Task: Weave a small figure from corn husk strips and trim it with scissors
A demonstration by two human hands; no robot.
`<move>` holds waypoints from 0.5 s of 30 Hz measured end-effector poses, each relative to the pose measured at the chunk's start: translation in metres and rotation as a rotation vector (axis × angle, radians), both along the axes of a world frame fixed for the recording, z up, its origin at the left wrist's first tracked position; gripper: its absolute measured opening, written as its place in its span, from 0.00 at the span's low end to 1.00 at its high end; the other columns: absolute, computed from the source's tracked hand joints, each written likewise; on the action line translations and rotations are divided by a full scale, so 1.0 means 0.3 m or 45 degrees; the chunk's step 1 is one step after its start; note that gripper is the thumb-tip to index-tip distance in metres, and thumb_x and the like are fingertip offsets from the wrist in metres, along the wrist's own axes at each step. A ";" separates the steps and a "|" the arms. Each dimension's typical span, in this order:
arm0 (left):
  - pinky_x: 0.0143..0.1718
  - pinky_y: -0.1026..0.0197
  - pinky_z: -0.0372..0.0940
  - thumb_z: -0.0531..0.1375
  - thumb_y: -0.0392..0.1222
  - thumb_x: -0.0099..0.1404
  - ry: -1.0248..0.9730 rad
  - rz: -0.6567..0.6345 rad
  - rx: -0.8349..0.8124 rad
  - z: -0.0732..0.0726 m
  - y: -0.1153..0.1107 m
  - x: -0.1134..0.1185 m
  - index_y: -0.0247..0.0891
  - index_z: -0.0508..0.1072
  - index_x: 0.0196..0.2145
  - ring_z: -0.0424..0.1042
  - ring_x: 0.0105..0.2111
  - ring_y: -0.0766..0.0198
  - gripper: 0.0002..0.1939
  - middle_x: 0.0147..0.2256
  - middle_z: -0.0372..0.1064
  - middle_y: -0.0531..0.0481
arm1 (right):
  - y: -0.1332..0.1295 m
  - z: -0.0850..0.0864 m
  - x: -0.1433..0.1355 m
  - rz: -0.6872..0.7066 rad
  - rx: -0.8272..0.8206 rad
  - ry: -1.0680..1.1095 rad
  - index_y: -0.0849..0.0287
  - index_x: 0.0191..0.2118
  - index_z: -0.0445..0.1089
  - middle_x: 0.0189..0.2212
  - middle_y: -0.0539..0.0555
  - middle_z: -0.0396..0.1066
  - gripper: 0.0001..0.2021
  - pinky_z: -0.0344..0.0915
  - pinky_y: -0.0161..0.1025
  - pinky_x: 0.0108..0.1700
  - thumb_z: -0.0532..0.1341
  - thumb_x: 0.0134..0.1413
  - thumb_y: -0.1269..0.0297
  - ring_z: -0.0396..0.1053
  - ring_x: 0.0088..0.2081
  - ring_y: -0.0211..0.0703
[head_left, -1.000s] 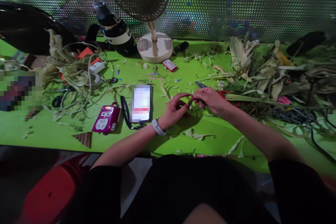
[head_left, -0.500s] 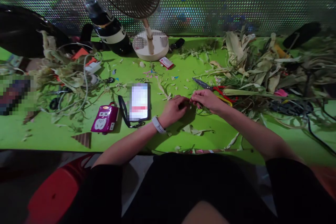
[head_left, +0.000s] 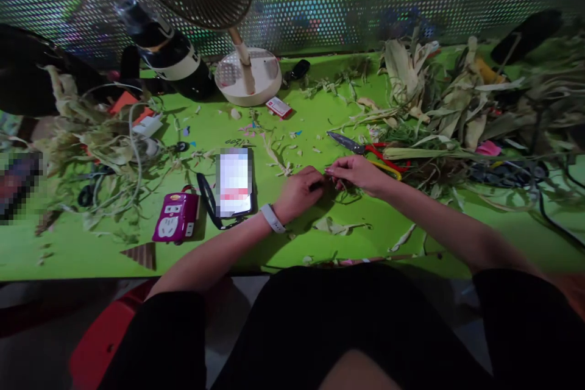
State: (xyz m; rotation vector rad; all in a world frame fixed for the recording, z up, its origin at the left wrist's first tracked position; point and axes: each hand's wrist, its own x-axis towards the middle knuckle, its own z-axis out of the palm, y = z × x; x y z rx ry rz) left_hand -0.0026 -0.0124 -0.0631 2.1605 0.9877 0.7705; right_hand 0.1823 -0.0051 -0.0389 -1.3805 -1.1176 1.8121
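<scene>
Pinching a small bit (head_left: 327, 172), too small to make out, between the fingertips of the right hand (head_left: 359, 174), just over the green surface (head_left: 91, 256). Curling the left hand (head_left: 299, 195) close beside that bit, fingertips in shadow, grip impossible to tell. Working just in front of the scissors (head_left: 346, 142), with the phone (head_left: 235, 183) lying left of the left hand, dry husks (head_left: 402, 76) lying heaped to the right, and a husk scrap (head_left: 336, 227) lying nearer the surface's front edge.
</scene>
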 end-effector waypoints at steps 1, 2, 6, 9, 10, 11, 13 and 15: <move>0.32 0.63 0.63 0.58 0.31 0.58 0.003 -0.020 0.007 0.001 -0.001 0.000 0.37 0.73 0.30 0.67 0.30 0.66 0.05 0.29 0.68 0.51 | -0.003 -0.003 0.008 -0.014 0.000 0.021 0.61 0.23 0.70 0.15 0.45 0.69 0.13 0.60 0.28 0.19 0.72 0.37 0.60 0.64 0.16 0.30; 0.33 0.62 0.64 0.58 0.31 0.59 0.013 -0.034 0.017 0.003 -0.002 0.000 0.37 0.74 0.31 0.68 0.30 0.66 0.05 0.30 0.68 0.50 | -0.005 -0.007 0.016 -0.032 0.007 0.042 0.61 0.24 0.70 0.16 0.46 0.69 0.14 0.62 0.29 0.20 0.73 0.35 0.59 0.65 0.17 0.30; 0.36 0.60 0.65 0.57 0.34 0.60 0.145 -0.065 0.140 0.014 -0.001 0.004 0.39 0.74 0.32 0.69 0.35 0.62 0.05 0.36 0.70 0.46 | -0.005 -0.021 0.036 -0.087 0.029 0.069 0.61 0.27 0.70 0.17 0.46 0.70 0.12 0.66 0.31 0.24 0.72 0.38 0.62 0.67 0.19 0.32; 0.39 0.57 0.66 0.56 0.36 0.63 0.248 -0.115 0.266 0.026 -0.002 0.006 0.39 0.73 0.31 0.70 0.40 0.59 0.06 0.41 0.71 0.44 | 0.001 -0.022 0.036 -0.118 0.059 0.041 0.61 0.32 0.70 0.18 0.45 0.70 0.09 0.66 0.31 0.25 0.69 0.43 0.68 0.67 0.20 0.32; 0.40 0.57 0.66 0.55 0.36 0.64 0.276 -0.149 0.299 0.029 -0.003 0.006 0.38 0.73 0.31 0.70 0.40 0.58 0.07 0.42 0.71 0.43 | 0.004 -0.019 0.034 -0.131 0.082 0.033 0.60 0.35 0.70 0.19 0.44 0.70 0.10 0.66 0.30 0.25 0.68 0.44 0.69 0.67 0.20 0.32; 0.41 0.56 0.66 0.53 0.36 0.65 0.300 -0.192 0.319 0.031 -0.004 0.005 0.37 0.73 0.32 0.70 0.40 0.58 0.08 0.42 0.71 0.43 | 0.006 -0.016 0.032 -0.141 0.102 0.026 0.60 0.37 0.69 0.19 0.44 0.69 0.11 0.65 0.30 0.25 0.67 0.45 0.71 0.67 0.21 0.31; 0.39 0.58 0.66 0.52 0.35 0.66 0.321 -0.261 0.310 0.031 -0.006 0.004 0.36 0.72 0.32 0.71 0.38 0.60 0.10 0.40 0.72 0.43 | 0.011 -0.006 0.025 -0.143 0.119 0.009 0.61 0.39 0.69 0.20 0.44 0.69 0.11 0.64 0.30 0.25 0.64 0.47 0.73 0.67 0.21 0.31; 0.35 0.61 0.65 0.52 0.34 0.66 0.279 -0.288 0.234 0.027 -0.006 0.004 0.35 0.72 0.33 0.71 0.34 0.63 0.09 0.38 0.73 0.44 | 0.017 0.002 0.017 -0.132 0.119 -0.009 0.61 0.39 0.69 0.20 0.44 0.69 0.10 0.64 0.29 0.25 0.62 0.48 0.75 0.67 0.21 0.31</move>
